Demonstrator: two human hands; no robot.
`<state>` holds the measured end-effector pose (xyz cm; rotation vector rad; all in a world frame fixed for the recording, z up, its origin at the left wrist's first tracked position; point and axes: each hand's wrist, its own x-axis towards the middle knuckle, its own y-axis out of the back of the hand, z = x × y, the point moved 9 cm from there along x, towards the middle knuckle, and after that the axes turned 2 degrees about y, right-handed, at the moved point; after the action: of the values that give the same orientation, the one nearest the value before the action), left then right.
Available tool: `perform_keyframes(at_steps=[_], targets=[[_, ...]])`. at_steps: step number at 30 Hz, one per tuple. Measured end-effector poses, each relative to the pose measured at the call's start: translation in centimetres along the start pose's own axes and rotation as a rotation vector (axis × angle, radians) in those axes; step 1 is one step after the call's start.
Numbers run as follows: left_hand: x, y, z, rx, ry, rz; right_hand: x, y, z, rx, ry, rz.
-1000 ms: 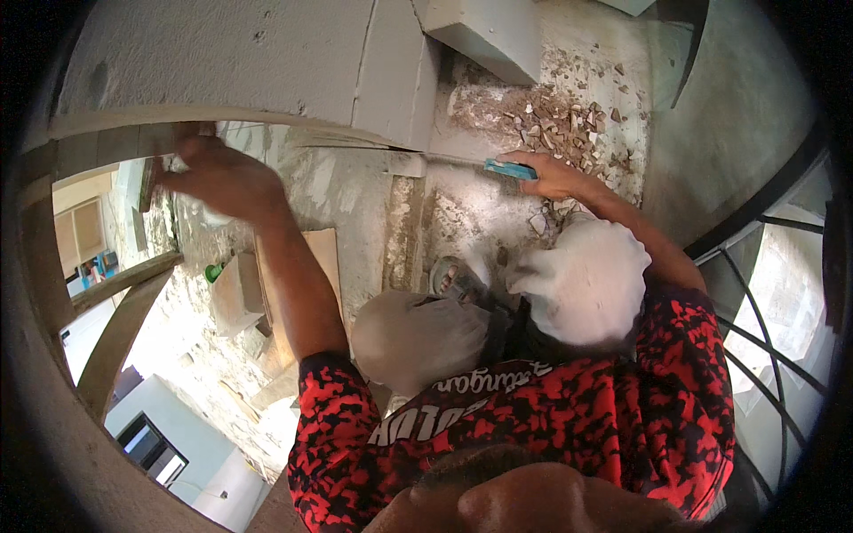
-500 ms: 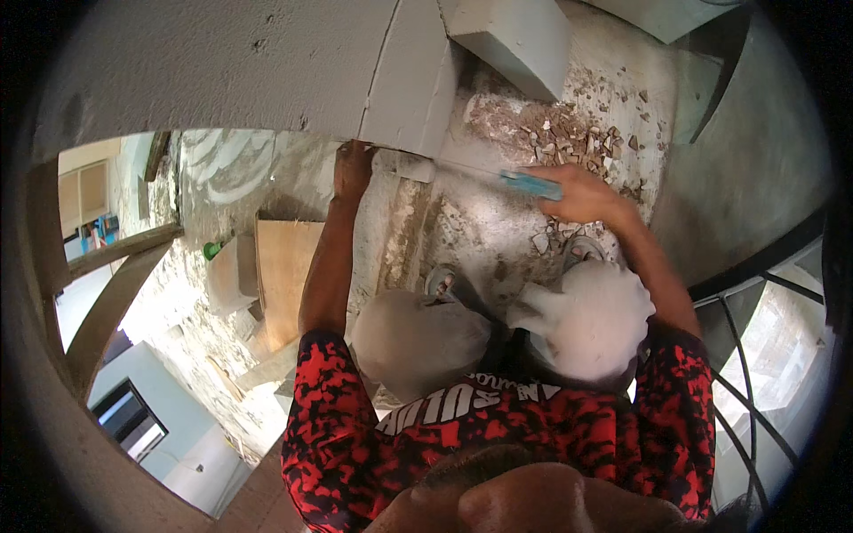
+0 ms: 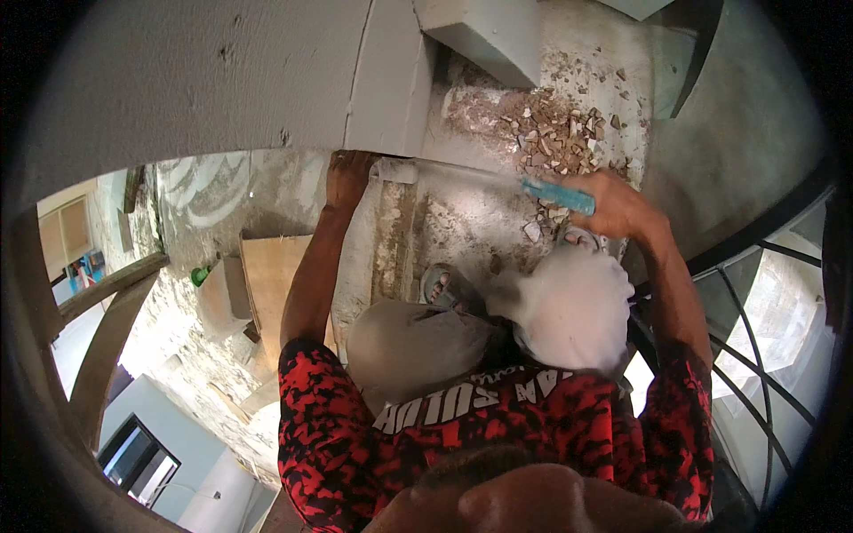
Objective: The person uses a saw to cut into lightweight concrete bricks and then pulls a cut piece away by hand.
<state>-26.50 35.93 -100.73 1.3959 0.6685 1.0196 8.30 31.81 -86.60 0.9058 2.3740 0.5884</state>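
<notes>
My right hand (image 3: 615, 202) is closed round the teal handle (image 3: 560, 194) of what looks like a hand saw. Its thin, blurred blade (image 3: 471, 171) runs left to the lower edge of a large grey wall of blocks (image 3: 386, 98). At that edge my left hand (image 3: 350, 178) presses up with bent fingers. Its fingertips are partly hidden, so what they grip cannot be made out. A small pale block end (image 3: 396, 171) shows just right of it.
Broken rubble (image 3: 564, 138) lies on the dusty floor beyond my right hand. A pale block (image 3: 489, 35) juts out at the top. Left stand a wooden board (image 3: 274, 280) and crossed timbers (image 3: 115, 284). A black metal frame (image 3: 755, 373) curves at the right.
My right hand and the saw have drawn back to the right, and more of the blade shows. My left hand stays at the block edge. The whole view has shifted slightly.
</notes>
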Motion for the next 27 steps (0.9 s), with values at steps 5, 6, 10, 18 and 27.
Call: perform_keyframes(at_steps=[5,6,10,18,27], targets=[[-1.9,-1.6,-8.8,0.002,0.213,-0.06,6.7,-4.9,-2.6,-0.106,-0.084,-0.09],[-1.4,-1.2,-9.2,-0.007,0.207,-0.068,7.1,-5.0,-2.0,-0.088,-0.066,-0.074],[-0.2,0.5,-4.0,-0.023,0.046,0.057,3.3,-2.8,-0.8,-0.03,-0.044,-0.011],[-3.6,-5.3,-8.3,0.153,0.238,-0.287,4.2,-6.1,1.4,0.025,-0.185,-0.127],[-1.9,-2.7,-10.5,0.13,0.191,-0.122,5.2,-5.8,4.3,-0.017,-0.076,0.012]])
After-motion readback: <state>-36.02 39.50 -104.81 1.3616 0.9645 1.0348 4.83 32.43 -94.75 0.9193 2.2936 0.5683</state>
